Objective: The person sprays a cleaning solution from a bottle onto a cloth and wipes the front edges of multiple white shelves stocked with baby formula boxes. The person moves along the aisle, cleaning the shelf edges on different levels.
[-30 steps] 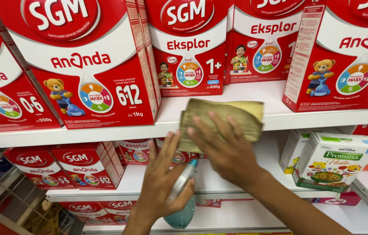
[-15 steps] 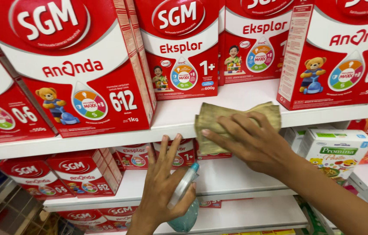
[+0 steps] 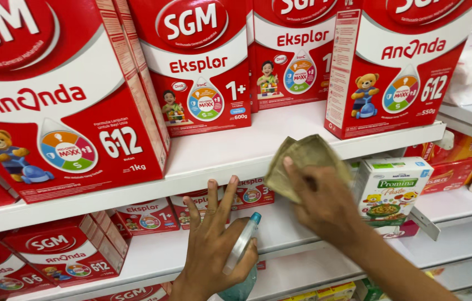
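My right hand (image 3: 325, 203) presses a crumpled yellow-brown cloth (image 3: 303, 161) against the front edge of a white shelf (image 3: 219, 167). My left hand (image 3: 211, 251) is lower and to the left, holding a teal spray bottle (image 3: 241, 262) with a clear nozzle, its fingers spread upward toward the shelf edge. Red and white cartons (image 3: 197, 67) stand on the shelf just above both hands.
Large red cartons (image 3: 52, 111) fill the upper shelf left and right (image 3: 397, 67). Smaller red cartons (image 3: 52, 251) sit on the lower shelf. A white and green carton (image 3: 395, 189) stands right of my right hand. More shelving (image 3: 470, 111) lies at far right.
My right hand has slid the cloth rightward along the shelf edge and bunched it up. The view has shifted right. My left hand still holds the bottle in about the same spot.
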